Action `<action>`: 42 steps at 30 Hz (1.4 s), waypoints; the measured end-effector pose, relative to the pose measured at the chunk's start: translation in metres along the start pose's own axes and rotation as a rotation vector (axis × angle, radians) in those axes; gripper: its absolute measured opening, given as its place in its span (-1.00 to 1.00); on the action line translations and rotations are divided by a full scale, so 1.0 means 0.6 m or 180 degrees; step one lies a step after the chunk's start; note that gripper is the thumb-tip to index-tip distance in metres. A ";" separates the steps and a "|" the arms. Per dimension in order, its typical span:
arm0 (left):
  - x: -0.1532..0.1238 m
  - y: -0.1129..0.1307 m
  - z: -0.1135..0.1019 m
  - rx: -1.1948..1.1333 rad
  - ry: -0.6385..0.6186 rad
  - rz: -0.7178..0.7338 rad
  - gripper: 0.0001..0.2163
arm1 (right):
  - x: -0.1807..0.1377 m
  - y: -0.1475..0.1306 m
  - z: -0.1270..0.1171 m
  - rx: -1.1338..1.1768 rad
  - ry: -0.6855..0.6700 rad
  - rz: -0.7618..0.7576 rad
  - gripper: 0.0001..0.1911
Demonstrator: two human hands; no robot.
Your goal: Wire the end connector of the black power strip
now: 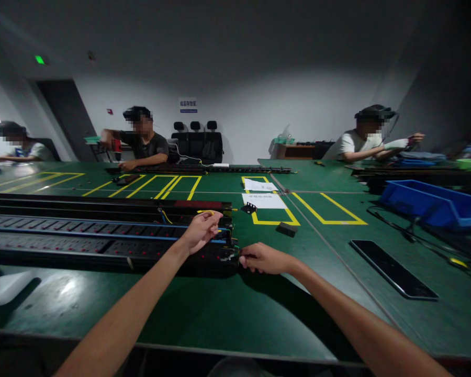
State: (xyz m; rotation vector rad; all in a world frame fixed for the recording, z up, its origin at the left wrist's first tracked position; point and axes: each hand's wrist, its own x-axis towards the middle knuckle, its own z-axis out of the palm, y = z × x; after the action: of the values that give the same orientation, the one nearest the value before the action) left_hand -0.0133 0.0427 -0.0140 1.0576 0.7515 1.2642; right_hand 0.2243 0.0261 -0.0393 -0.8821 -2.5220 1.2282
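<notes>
Several long black power strips [82, 238] lie side by side across the green table [204, 309], their right ends near the middle. My left hand [201, 230] rests over those ends with its fingers pinched on a yellow wire [206, 212]. My right hand [264, 258] is closed at the end of the nearest strip, gripping something small and dark that I cannot make out. Short coloured wires [231, 245] stick out of the strip ends between my two hands.
A black flat panel [392, 268] lies to the right, a blue bin [435, 204] beyond it. White papers [264, 200], a small black bracket [249, 208] and a black block [287, 228] sit among yellow floor-tape rectangles. Three other people work at the far side.
</notes>
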 end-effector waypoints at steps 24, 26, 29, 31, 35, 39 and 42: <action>-0.003 0.006 0.004 0.0562 0.0462 -0.0099 -0.60 | -0.002 0.027 -0.030 0.0053 0.0556 0.0138 -0.64; -0.006 0.006 0.007 0.0971 0.0340 0.0073 -0.63 | 0.004 0.039 -0.029 0.0175 0.0893 0.0191 -0.69; -0.009 0.004 0.014 0.1777 -0.0112 0.0283 -0.70 | 0.020 0.058 -0.022 0.0346 0.1504 0.0247 -0.73; -0.007 0.001 0.020 0.2150 -0.0456 0.0366 -0.74 | 0.030 0.070 -0.016 0.0375 0.1770 0.0232 -0.73; 0.006 -0.002 0.032 0.2943 -0.0738 0.0826 -0.85 | 0.042 0.083 -0.009 0.0430 0.2035 0.0210 -0.73; 0.044 0.007 0.042 0.3127 -0.0640 0.0972 -0.87 | 0.042 0.069 -0.008 0.0293 0.2505 0.0153 -0.75; 0.087 0.020 0.046 0.2361 -0.0388 0.0711 -0.81 | 0.038 0.024 -0.002 -0.0132 0.2976 -0.0055 -0.80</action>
State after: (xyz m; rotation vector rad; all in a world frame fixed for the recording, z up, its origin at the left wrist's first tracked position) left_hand 0.0167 0.0875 0.0126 1.8417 1.0641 1.1048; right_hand 0.2126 0.0472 -0.0511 -1.0983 -1.7806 0.5351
